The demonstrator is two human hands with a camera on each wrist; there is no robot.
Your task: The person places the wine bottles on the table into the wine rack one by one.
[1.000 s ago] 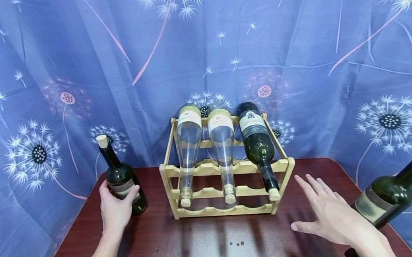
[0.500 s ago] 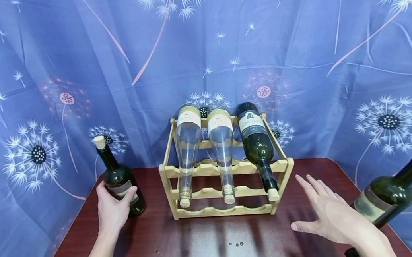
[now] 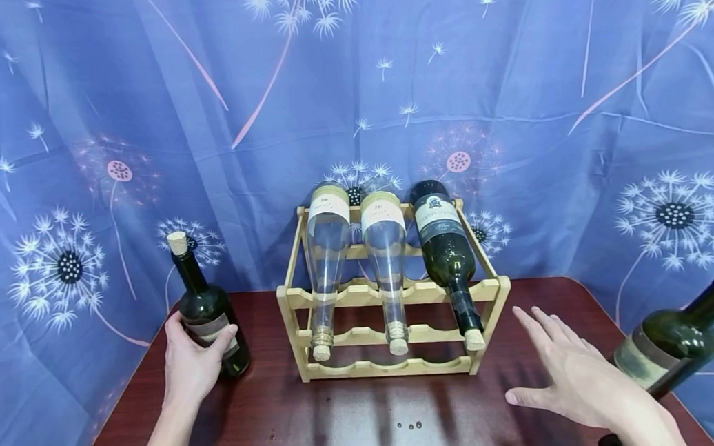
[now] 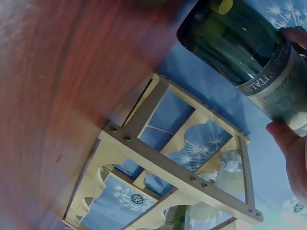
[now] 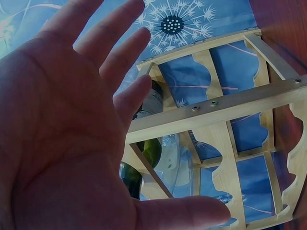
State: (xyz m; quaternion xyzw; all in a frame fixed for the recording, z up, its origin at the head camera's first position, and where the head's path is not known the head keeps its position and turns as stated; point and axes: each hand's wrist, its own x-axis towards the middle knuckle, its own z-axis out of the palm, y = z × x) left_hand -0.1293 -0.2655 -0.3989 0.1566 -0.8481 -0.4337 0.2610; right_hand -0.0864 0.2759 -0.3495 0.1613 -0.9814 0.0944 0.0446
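Observation:
At the left of the table, my left hand (image 3: pixel 191 362) grips a dark green wine bottle (image 3: pixel 204 310) low on its body, thumb over the label. The bottle is upright and corked. In the left wrist view its label (image 4: pixel 280 79) sits between thumb and fingers. My right hand (image 3: pixel 570 381) is held with fingers spread beside the rack's right end, holding nothing; its palm (image 5: pixel 62 129) fills much of the right wrist view. Between the hands stands a wooden wine rack (image 3: pixel 386 367). On its top tier lie two clear bottles (image 3: pixel 327 242) and a dark green bottle (image 3: pixel 449 251), corks forward.
Another corked green wine bottle (image 3: pixel 673 342) stands at the right edge, partly behind my right hand. A dark object (image 3: pixel 610 444) shows under the right wrist. Several small dark spots (image 3: pixel 411 426) mark the red-brown table (image 3: pixel 347 434). A blue dandelion-print curtain (image 3: pixel 334 79) hangs behind.
My left hand and its bottle have shifted very slightly to the left and nearer. The right hand keeps its place, and the racked bottles have not moved.

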